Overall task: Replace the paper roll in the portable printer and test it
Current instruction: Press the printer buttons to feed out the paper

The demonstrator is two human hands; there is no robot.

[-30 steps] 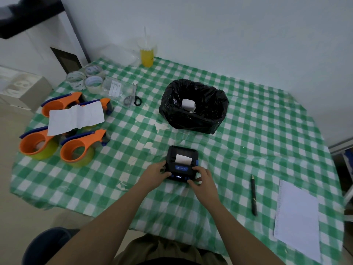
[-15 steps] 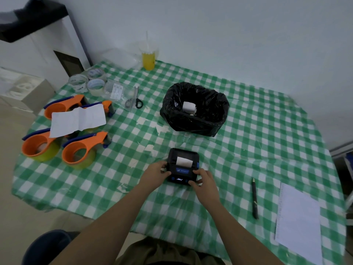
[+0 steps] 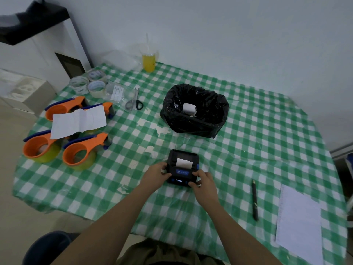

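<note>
A small black portable printer [image 3: 183, 167] with a blue front panel lies on the green checked tablecloth [image 3: 248, 150] near the front middle. A white strip of paper [image 3: 183, 162] sticks out of its slot, and its small screen is lit. My left hand [image 3: 156, 174] grips its left side. My right hand [image 3: 204, 181] holds its right front corner, fingers on the front edge. A white paper roll [image 3: 189, 109] lies inside the black-lined bin [image 3: 194, 111] behind the printer.
Three orange tape dispensers [image 3: 76, 153] and a white sheet [image 3: 78, 122] sit at the left, with tape rolls [image 3: 89, 84], a plastic bag and scissors [image 3: 134, 103] behind. A yellow drink cup [image 3: 149, 61] stands at the back. A pen [image 3: 254, 199] and paper [image 3: 298, 220] lie at the right.
Both hands stay on the printer in much the same grip. The view has tilted slightly, so the table sits lower in frame.
</note>
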